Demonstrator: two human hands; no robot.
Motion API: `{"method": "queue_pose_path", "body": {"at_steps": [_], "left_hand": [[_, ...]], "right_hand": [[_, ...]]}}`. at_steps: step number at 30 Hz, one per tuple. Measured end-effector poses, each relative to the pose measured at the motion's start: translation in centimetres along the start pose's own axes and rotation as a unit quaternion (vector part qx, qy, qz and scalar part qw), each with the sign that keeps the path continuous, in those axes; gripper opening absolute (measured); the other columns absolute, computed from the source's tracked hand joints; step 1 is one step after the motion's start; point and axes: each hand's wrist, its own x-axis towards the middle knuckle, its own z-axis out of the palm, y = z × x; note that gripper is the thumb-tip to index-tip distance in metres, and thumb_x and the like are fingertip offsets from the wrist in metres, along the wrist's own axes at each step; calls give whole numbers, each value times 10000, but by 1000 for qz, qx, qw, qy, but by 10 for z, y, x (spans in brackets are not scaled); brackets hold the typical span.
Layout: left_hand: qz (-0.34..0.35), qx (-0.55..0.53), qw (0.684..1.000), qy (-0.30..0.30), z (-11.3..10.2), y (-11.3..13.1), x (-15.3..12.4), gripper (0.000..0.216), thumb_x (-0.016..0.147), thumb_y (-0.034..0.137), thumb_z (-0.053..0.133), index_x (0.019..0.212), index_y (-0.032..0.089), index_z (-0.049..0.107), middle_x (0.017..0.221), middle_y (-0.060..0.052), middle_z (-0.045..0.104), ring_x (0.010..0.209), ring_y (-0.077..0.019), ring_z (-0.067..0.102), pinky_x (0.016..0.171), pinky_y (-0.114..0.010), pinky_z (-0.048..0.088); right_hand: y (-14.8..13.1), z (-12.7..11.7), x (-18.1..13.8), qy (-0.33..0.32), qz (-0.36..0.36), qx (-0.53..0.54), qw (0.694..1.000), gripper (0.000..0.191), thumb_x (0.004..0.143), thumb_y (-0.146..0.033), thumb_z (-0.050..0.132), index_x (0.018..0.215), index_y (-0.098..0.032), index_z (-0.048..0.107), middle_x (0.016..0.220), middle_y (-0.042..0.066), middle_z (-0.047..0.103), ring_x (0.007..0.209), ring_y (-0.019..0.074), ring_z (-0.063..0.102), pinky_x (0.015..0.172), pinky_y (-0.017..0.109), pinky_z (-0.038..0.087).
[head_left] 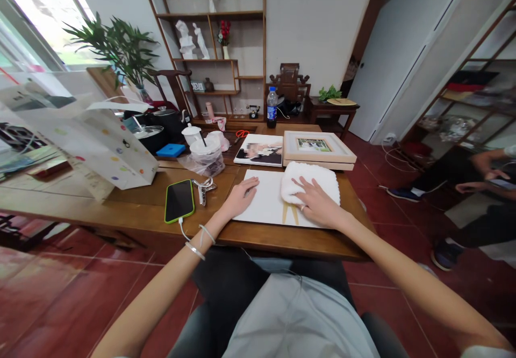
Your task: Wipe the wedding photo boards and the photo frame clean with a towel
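A white flat panel (264,199) with gold strokes printed on it lies on the wooden table in front of me. My left hand (243,195) rests flat on its left side, fingers stretched out. On the panel's right half sits a folded fluffy white towel (328,183). Over the towel my right hand (316,202) is spread flat, pressing down with its fingers apart; a ring is on one finger. The towel and hand hide part of the gold marking.
Behind the panel lie a photo print (264,151) and a framed picture (322,148). A bottle (272,108) stands farther back. To the left are a charging phone (179,201), a metal clamp-like tool (204,188), a lidded cup (205,148) and a paper bag (129,154). Another person sits at right.
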Motion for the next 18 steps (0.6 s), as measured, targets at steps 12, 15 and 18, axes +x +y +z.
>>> {"method": "queue_pose_path", "body": {"at_steps": [12, 15, 18], "left_hand": [[6, -7, 1000, 1, 1, -1, 0, 338, 846, 284, 447, 1104, 146, 617, 1237, -93, 573, 1204, -202, 482, 1066, -373, 332], [5, -9, 1000, -1, 1, -1, 0, 342, 843, 286, 452, 1103, 140, 619, 1239, -96, 570, 1205, -208, 480, 1067, -369, 330], [2, -5, 1000, -2, 0, 0, 0, 348, 844, 285, 451, 1106, 127, 617, 1237, -109, 570, 1205, -211, 480, 1066, -371, 330]], "right_hand": [[-24, -46, -53, -121, 11, 178, 977, 340, 831, -231, 441, 1137, -216, 588, 1346, 78, 455, 1277, 286, 324, 1008, 454, 294], [-16, -40, -50, -71, 60, 228, 969, 329, 863, -375, 430, 1078, -198, 606, 1137, 83, 607, 1089, 284, 504, 912, 412, 382], [-10, -33, -38, -8, 52, 246, 968, 328, 897, -395, 370, 918, -181, 618, 905, 56, 650, 837, 222, 573, 790, 349, 428]]}}
